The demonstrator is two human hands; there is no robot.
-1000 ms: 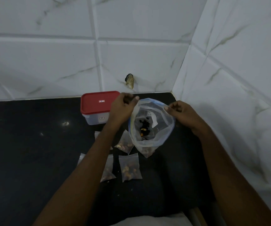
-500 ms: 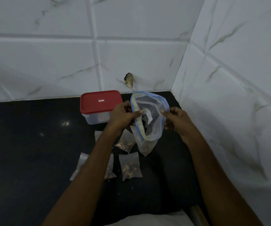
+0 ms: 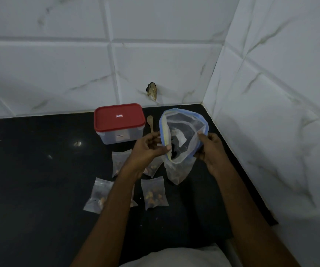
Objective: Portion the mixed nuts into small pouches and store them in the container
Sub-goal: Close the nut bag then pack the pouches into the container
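Left hand and right hand each pinched opposite sides of the open rim of the zip bag, judged the firmest hold on limp, light, slippery film sagging with mixed nuts over the counter, right of the red-lidded container.

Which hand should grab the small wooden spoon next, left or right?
Left, probably. The small wooden spoon lies just beyond the left hand, beside the red-lidded clear plastic container; the clear blue-rimmed zip bag sits between it and the right hand.
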